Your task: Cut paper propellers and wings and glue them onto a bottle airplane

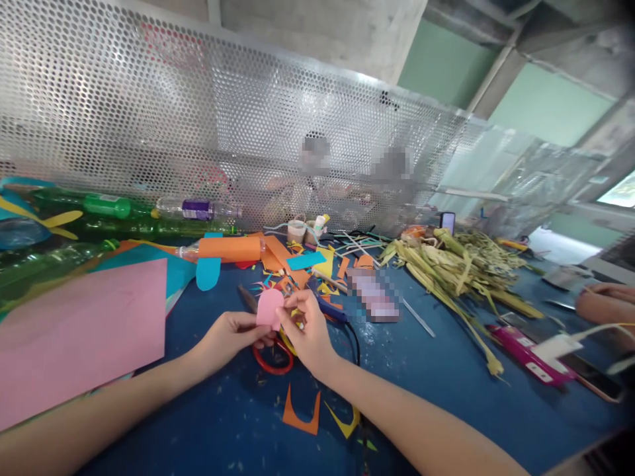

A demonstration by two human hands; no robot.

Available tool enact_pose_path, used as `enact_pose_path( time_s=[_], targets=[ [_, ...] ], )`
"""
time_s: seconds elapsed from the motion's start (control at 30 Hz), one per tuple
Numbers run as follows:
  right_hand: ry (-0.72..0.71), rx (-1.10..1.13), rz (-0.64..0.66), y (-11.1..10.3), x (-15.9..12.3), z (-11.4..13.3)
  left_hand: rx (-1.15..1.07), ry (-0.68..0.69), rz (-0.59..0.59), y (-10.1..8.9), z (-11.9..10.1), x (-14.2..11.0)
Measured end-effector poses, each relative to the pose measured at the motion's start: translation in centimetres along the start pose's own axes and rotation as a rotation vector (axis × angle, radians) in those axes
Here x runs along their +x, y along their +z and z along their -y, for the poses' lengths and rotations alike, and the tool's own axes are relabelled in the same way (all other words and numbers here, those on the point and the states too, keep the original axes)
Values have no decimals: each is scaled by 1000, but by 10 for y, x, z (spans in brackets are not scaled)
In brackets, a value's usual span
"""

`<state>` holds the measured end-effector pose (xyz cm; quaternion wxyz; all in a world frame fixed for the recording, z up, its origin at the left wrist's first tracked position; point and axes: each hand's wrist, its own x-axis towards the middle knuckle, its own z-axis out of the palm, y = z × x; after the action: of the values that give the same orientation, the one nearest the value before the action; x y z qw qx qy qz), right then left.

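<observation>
The left hand and right hand pinch the pink piece, seemingly already cut round-ended, above the scissors mid-surface; it is unattached, while a bottle toward the far edge already wears orange paper.

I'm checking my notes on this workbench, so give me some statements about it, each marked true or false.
1. The left hand and right hand both hold the pink cutout. True.
2. The cutout is a triangle. False: one end is rounded.
3. The pink sheet lies left of the scissors. True.
4. The scissors have green handles. False: red.
5. The wrapped bottle lies on its side. True.
6. Its wrap is purple. False: orange.
</observation>
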<state>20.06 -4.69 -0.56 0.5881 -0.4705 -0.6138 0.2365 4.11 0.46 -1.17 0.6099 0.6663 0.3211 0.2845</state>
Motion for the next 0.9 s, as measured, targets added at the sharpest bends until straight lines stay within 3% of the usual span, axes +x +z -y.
enact_pose_path(
  time_s=[0.2,0.4,0.9],
  targets=[
    [72,111,91,2,0,1,-36,-10,-92,-4,0,0],
    [38,-144,223,-1,1,6,-70,-1,-183,-3,-2,1],
    [-15,-191,232,1,-1,0,-10,37,-124,-7,3,-1]
  ],
)
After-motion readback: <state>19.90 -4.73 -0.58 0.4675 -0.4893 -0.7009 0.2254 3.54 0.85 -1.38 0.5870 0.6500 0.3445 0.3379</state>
